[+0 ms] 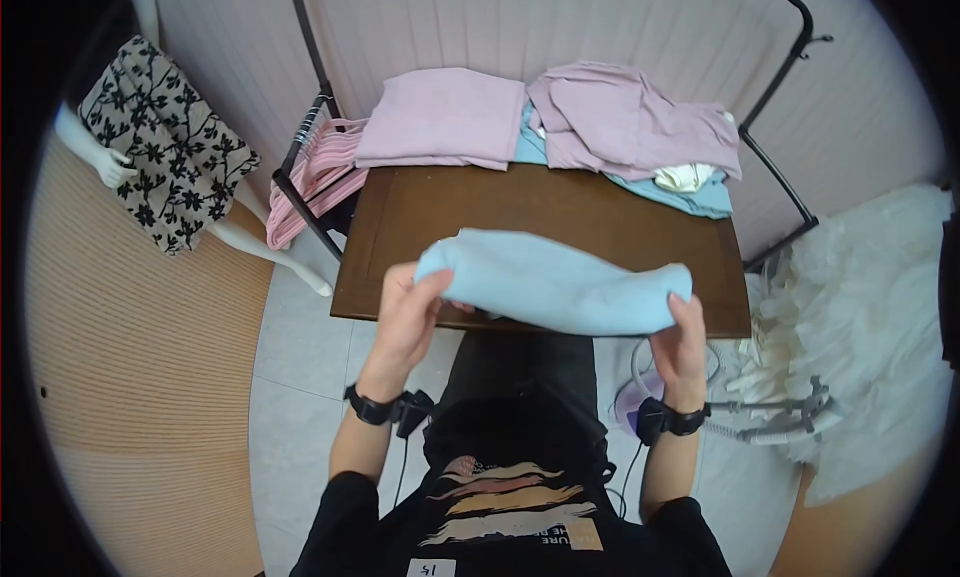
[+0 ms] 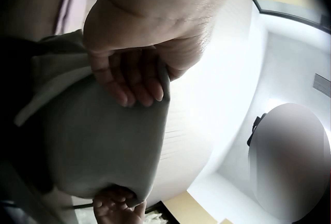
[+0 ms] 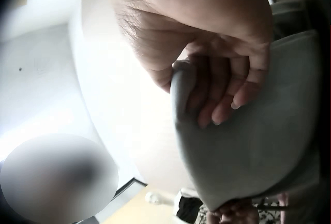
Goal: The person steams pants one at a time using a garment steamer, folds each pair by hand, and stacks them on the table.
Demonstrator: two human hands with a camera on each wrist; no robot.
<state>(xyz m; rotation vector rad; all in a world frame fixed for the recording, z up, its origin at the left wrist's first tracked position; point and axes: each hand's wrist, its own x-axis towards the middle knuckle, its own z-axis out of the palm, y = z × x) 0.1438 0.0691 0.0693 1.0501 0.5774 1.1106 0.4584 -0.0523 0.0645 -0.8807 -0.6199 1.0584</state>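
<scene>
A light blue folded garment (image 1: 560,282) is held up in the head view, above the near edge of the brown table (image 1: 480,202). My left hand (image 1: 403,312) pinches its left end, thumb on top. At the opposite end, my right hand (image 1: 682,345) grips the edge between thumb and fingers. The left wrist view has the left hand (image 2: 142,43) with its fingers under the fabric (image 2: 103,136), which looks grey in that light. From the right wrist, the right hand (image 3: 207,53) shows curled fingers beneath the cloth (image 3: 248,141) and the thumb over its edge.
Along the table's back lie a folded pink garment (image 1: 445,117) and a looser pink pile (image 1: 630,117) over blue cloth (image 1: 690,197). Pink hangers (image 1: 320,167) hang on the rack at left, near a mannequin in a floral skirt (image 1: 165,142). White ruffled fabric (image 1: 860,327) stands at right.
</scene>
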